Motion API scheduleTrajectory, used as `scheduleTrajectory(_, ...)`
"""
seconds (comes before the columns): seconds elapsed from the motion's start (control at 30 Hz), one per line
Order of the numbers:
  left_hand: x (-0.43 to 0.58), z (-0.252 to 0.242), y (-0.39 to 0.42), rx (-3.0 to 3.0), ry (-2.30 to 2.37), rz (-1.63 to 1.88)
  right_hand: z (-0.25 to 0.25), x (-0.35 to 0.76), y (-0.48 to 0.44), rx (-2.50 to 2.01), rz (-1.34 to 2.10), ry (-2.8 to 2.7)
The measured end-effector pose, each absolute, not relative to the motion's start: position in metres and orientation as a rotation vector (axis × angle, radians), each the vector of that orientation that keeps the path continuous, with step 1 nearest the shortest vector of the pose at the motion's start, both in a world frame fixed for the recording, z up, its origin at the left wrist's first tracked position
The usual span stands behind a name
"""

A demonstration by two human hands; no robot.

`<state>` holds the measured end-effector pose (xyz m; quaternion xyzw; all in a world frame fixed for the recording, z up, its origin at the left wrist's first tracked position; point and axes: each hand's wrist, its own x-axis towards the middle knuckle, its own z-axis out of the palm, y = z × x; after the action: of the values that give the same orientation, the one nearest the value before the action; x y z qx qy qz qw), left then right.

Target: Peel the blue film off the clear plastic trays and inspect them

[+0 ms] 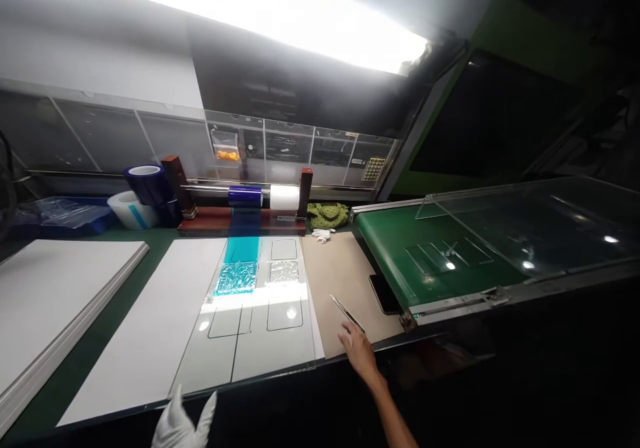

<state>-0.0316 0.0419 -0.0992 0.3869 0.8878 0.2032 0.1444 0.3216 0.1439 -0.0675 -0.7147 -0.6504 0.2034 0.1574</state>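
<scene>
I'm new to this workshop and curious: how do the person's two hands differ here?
The left hand wears a white glove, while the right hand is bare. The left hand shows only at the bottom edge of the view, while the right hand reaches over a tan board, beside steel tweezers. Both are open, holding nothing visible.

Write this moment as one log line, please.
left hand: white-gloved, low in view | right hand: bare, beside tweezers on tan board | nearby: blue film roll

No legible text or labels anywhere
</scene>
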Motion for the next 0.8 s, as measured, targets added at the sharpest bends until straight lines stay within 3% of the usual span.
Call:
scheduleTrajectory(0.3,0.026,-0.106,0.111,1.582,2.371,0.649,-0.099,0.344,0.214,-2.414,0.384,-1.888)
scheduleTrajectory(0.57,0.025,-0.096,0.206,1.992,2.117,0.69,-0.078,0.334,0.252,-2.078,0.629,-2.044)
scheduleTrajectory(0.8,0.03,-0.083,0.303,2.239,1.695,0.369,-0.068,0.302,0.323,-1.972,0.706,-2.13)
